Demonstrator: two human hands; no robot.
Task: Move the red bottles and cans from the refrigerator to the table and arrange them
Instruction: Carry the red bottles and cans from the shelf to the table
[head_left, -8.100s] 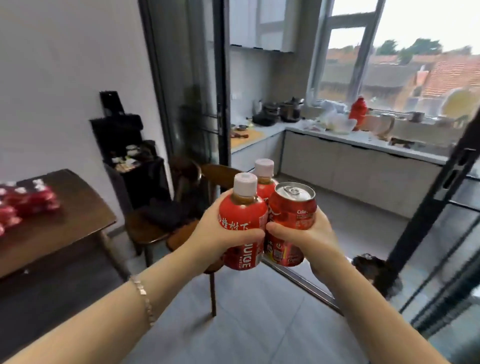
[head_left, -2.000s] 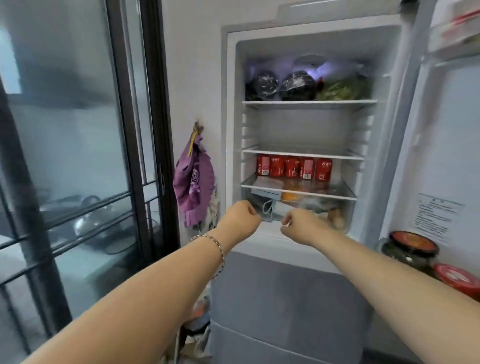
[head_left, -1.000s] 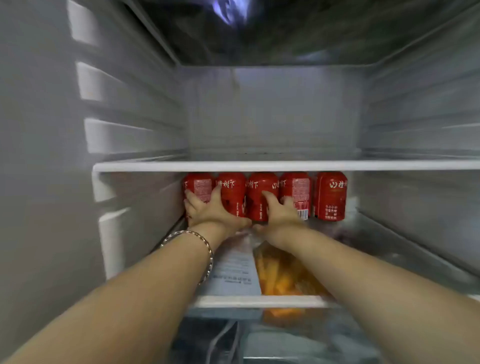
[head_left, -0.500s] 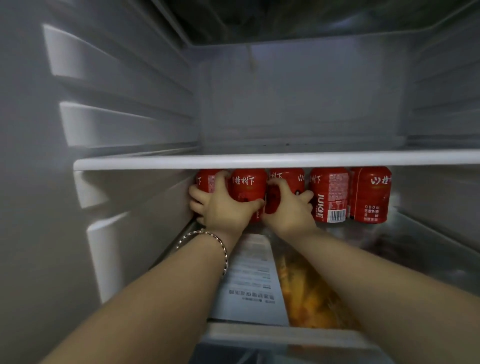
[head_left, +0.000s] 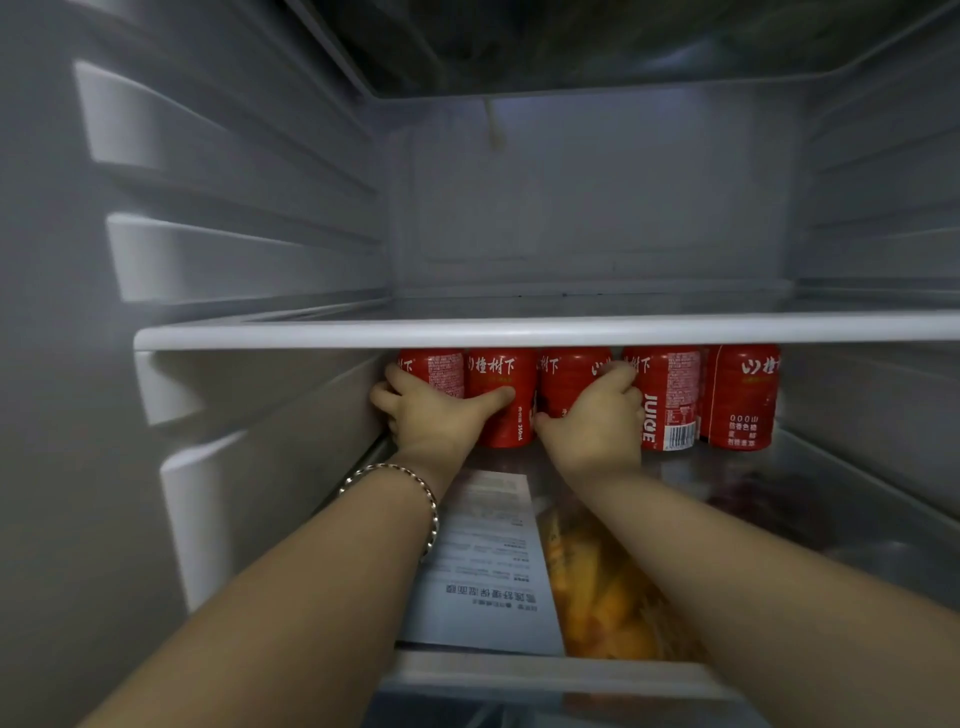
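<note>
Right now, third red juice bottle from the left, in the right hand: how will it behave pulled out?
Probably stiff: the right hand wraps the third red juice bottle with no visible dent. Likely to scrape its neighbours, since they stand packed together. Tipping it looks hard: the shelf sits close over the tops.

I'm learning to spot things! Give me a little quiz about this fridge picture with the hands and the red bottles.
1. How many red bottles stand in the row under the white shelf?
2. True or false: the bracelet is on the right wrist.
3. The right hand grips: A the third bottle from the left; B the far-right bottle; C the paper leaflet.
Key: 1 five; 2 false, left wrist; 3 A.
</note>
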